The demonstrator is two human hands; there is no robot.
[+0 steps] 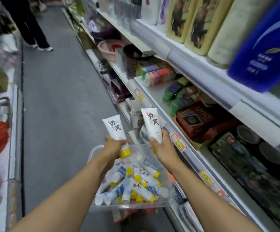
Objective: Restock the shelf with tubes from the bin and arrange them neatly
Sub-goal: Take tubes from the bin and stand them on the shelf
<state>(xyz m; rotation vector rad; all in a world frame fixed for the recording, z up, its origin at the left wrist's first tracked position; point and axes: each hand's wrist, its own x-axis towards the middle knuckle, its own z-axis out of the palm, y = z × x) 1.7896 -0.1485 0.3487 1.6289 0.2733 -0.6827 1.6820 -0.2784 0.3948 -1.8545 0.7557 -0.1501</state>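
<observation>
Two white tubes held upright over bin, long axes near vertical, crimped ends up, yellow caps down. Left tube (pixel 115 129) gripped near cap by left hand (pixel 114 146), fingers curled round it. Right tube (pixel 152 125) gripped at lower end by right hand (pixel 161 144), cap mostly hidden. Black characters "黄芪" printed on both. Below grips: clear plastic bin (pixel 92 153), heaped tubes (pixel 136 183) lying crosswise. Right of grips: shelf edge (pixel 191 154), price tags (pixel 178 141), "UNO" box (pixel 201 119).
</observation>
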